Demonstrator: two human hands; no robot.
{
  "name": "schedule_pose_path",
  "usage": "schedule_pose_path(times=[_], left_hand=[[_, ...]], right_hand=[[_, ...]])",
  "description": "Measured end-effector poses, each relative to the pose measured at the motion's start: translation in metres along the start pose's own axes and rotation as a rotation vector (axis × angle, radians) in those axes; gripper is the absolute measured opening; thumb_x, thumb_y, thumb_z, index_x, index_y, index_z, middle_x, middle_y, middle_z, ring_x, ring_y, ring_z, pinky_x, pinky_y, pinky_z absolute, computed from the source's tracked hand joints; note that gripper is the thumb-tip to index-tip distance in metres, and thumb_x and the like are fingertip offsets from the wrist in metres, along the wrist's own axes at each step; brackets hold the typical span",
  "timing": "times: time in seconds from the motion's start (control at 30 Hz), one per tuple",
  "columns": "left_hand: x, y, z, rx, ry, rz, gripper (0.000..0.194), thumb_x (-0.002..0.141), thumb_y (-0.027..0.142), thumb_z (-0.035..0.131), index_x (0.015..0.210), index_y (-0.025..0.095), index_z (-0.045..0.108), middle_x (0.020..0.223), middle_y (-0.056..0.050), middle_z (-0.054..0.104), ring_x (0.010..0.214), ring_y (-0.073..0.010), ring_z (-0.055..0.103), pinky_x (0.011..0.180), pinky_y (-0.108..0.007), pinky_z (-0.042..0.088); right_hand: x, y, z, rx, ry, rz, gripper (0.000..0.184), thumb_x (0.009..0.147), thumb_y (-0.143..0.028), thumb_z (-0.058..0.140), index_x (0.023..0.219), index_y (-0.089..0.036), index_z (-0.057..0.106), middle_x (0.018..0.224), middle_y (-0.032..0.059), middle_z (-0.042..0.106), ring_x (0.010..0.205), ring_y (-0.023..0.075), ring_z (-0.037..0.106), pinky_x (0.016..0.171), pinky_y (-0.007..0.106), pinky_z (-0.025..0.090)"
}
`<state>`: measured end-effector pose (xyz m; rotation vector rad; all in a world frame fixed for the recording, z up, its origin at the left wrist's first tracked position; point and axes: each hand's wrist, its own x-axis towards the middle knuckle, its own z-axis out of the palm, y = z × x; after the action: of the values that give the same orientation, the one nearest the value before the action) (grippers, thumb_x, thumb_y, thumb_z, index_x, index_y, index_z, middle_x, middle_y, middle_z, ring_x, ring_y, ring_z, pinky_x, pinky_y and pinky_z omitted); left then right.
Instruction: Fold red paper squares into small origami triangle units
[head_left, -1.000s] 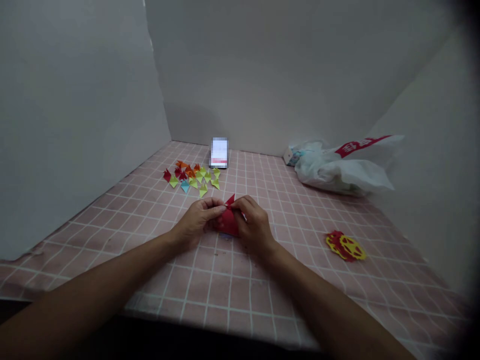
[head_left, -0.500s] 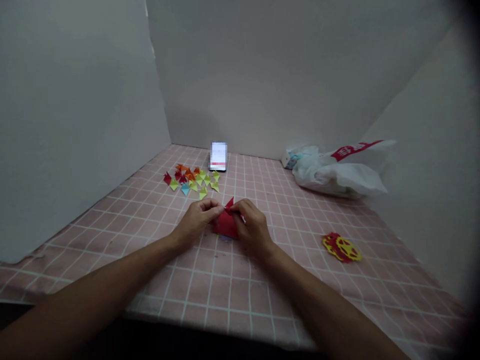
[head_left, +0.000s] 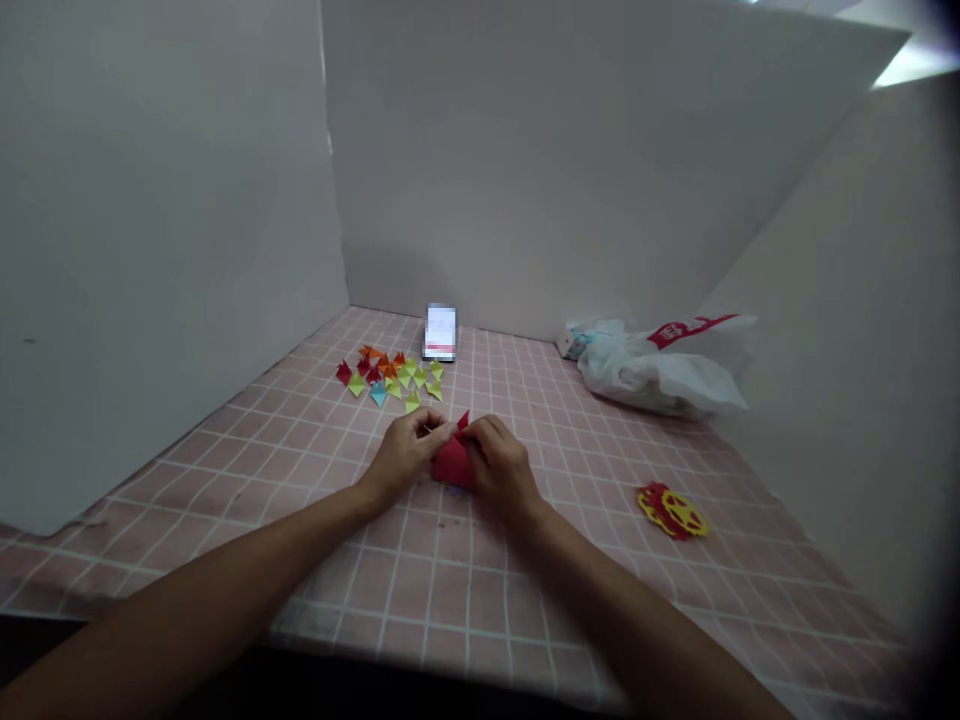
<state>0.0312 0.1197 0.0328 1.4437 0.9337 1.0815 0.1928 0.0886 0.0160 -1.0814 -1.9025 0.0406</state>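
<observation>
Between the fingertips of both hands is a small red folded paper (head_left: 463, 421), with one pointed tip sticking up. My left hand (head_left: 405, 455) pinches it from the left, thumb and forefinger closed. From the right, my right hand (head_left: 506, 465) grips it with bent fingers. Much of the folded paper is hidden by the fingers. Just below lies a flat red paper sheet (head_left: 452, 466) on the table, a bit of bluish paper showing at its near edge. Beyond my left hand sits a group of small folded paper pieces (head_left: 390, 375) in red, orange, yellow and blue.
A lit phone (head_left: 440, 333) stands upright at the back. At the back right lies a white plastic bag (head_left: 664, 375) beside a small box (head_left: 576, 340). Red and yellow cut-out discs (head_left: 673, 512) rest on the right of the checked tablecloth (head_left: 585, 560). Pale panels enclose the table.
The camera view has tilted up and shifted slightly, so everything sits a little lower. Both hands keep hold of the red folded paper, with small finger movements.
</observation>
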Motion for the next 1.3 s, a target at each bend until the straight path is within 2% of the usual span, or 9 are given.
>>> schedule_pose_path(times=[0.27,0.53,0.67,0.77,0.97,1.3], left_hand=[[0.001,-0.001,-0.002,-0.087,-0.048,-0.011,0.033,0.077,0.047,0.068,0.068,0.016,0.063,0.059,0.003,0.051,0.057,-0.0118,0.045,0.056,-0.024,0.036],[0.004,-0.007,-0.003,-0.23,-0.136,-0.102,0.037,0.072,0.05,0.074,0.075,0.015,0.063,0.064,0.003,0.054,0.055,-0.0099,0.047,0.056,-0.023,0.038],[0.004,-0.007,-0.003,-0.281,-0.168,-0.168,0.039,0.072,0.052,0.074,0.073,0.015,0.061,0.058,0.003,0.052,0.05,-0.0087,0.045,0.052,-0.022,0.035],[0.004,-0.008,-0.004,-0.303,-0.167,-0.173,0.038,0.073,0.051,0.074,0.072,0.015,0.061,0.058,0.004,0.052,0.051,-0.0082,0.045,0.053,-0.021,0.036],[0.006,-0.007,-0.006,-0.313,-0.161,-0.17,0.032,0.071,0.04,0.078,0.087,0.015,0.067,0.073,0.001,0.061,0.058,-0.0086,0.051,0.059,-0.023,0.043],[0.006,-0.004,-0.007,-0.247,-0.111,-0.108,0.024,0.071,0.037,0.072,0.076,0.016,0.061,0.064,0.004,0.055,0.054,-0.0102,0.049,0.053,-0.022,0.039]], right_hand=[[0.006,-0.005,-0.002,-0.008,0.013,0.013,0.016,0.088,-0.007,0.05,0.084,-0.021,0.056,0.082,0.0043,0.062,0.077,0.019,0.06,0.069,0.03,0.047],[0.013,-0.006,-0.01,0.007,-0.009,0.062,0.015,0.086,-0.008,0.051,0.082,-0.021,0.058,0.08,0.0036,0.062,0.074,0.0181,0.06,0.068,0.03,0.047],[0.015,-0.005,-0.009,0.032,-0.008,0.077,0.015,0.084,-0.008,0.05,0.082,-0.021,0.058,0.078,0.0033,0.063,0.072,0.0177,0.061,0.066,0.029,0.047],[0.016,-0.005,-0.008,0.036,-0.009,0.076,0.015,0.083,-0.008,0.049,0.082,-0.02,0.058,0.079,0.0039,0.065,0.073,0.0185,0.062,0.067,0.03,0.048],[0.019,-0.003,-0.009,0.032,-0.022,0.057,0.014,0.083,-0.008,0.05,0.08,-0.02,0.058,0.078,0.0041,0.063,0.072,0.0179,0.06,0.065,0.029,0.046],[0.02,-0.001,-0.003,0.037,-0.036,0.041,0.014,0.082,-0.01,0.05,0.08,-0.021,0.058,0.078,0.0039,0.064,0.071,0.018,0.06,0.066,0.029,0.047]])
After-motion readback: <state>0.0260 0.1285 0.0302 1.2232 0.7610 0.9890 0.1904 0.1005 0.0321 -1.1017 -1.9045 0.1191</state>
